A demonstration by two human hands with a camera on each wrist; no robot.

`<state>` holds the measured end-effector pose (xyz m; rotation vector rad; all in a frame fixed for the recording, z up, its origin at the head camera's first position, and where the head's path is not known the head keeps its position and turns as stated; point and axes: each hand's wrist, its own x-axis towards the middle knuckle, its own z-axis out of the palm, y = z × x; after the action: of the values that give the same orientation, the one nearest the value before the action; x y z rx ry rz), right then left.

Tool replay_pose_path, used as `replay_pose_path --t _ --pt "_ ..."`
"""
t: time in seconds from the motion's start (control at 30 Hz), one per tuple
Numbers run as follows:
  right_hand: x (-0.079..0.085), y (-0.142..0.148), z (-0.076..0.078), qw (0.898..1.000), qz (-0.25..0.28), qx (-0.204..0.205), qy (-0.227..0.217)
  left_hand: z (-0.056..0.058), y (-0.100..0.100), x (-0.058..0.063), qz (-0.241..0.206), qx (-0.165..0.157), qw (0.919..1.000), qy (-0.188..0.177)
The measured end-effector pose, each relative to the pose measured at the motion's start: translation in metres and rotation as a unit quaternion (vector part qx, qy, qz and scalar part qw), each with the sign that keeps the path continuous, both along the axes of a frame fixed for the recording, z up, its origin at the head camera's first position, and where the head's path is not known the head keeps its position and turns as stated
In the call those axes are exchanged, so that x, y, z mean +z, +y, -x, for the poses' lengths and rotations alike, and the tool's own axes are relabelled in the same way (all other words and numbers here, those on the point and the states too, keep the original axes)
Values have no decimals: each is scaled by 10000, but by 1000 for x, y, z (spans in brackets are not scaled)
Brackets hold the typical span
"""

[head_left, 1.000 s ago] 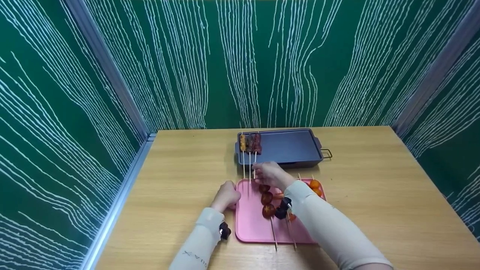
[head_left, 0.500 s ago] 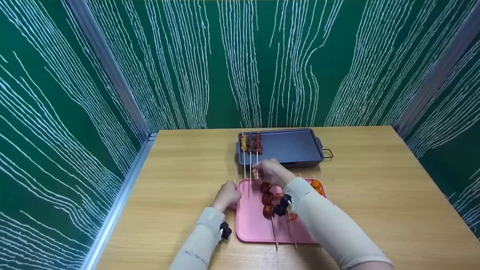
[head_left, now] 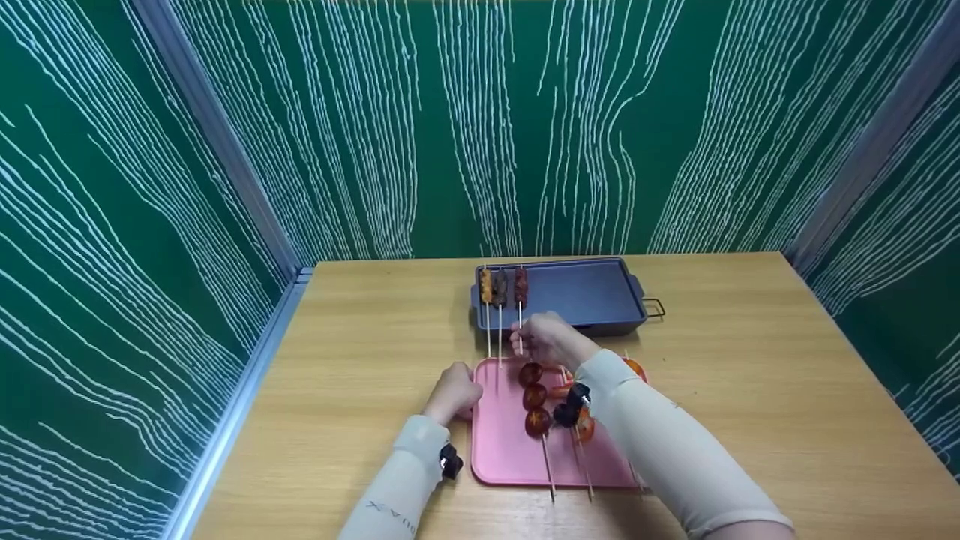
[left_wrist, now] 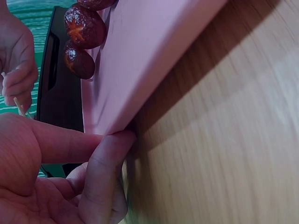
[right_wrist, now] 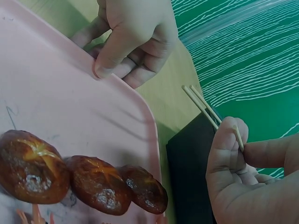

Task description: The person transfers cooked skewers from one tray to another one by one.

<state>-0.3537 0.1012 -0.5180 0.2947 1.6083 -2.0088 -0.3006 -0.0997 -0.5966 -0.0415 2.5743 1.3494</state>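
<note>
One red-brown meat skewer (head_left: 521, 286), its pale wooden stick (head_left: 520, 315) pinched in my right hand (head_left: 551, 336), has shifted rightward in the rectangular dark-grey pan (head_left: 581, 291), likely for spacing; my left hand (head_left: 454, 391) pinches the pink tray (head_left: 501, 450).

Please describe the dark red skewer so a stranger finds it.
On the table stands a dark pan. At its left end lie a yellow skewer and a grey skewer. The dark red skewer is right of them, the only one whose stick the right hand pinches.

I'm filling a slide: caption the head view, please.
Right hand pinches a red skewer over the dark pan; left hand grips the pink tray.
</note>
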Motion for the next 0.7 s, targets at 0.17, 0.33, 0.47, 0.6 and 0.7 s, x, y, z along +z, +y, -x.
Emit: replay_pose_path --t 0.17,0.33,0.47,0.6,0.7 --pt "2 4 -1 9996 -173 92 206 10 -2 -17 69 -64 9999 91" --pt "7 6 -4 9990 -237 154 351 4 0 -4 56 4 10000 -51" --pt "11 9 -7 9984 -318 236 403 -4 2 9 5 94 9998 -168" --pt "15 12 -11 9980 -344 341 407 -9 5 17 69 141 9995 -259" --pt "19 13 -15 9978 -374 400 385 -11 5 18 131 143 9995 -250"
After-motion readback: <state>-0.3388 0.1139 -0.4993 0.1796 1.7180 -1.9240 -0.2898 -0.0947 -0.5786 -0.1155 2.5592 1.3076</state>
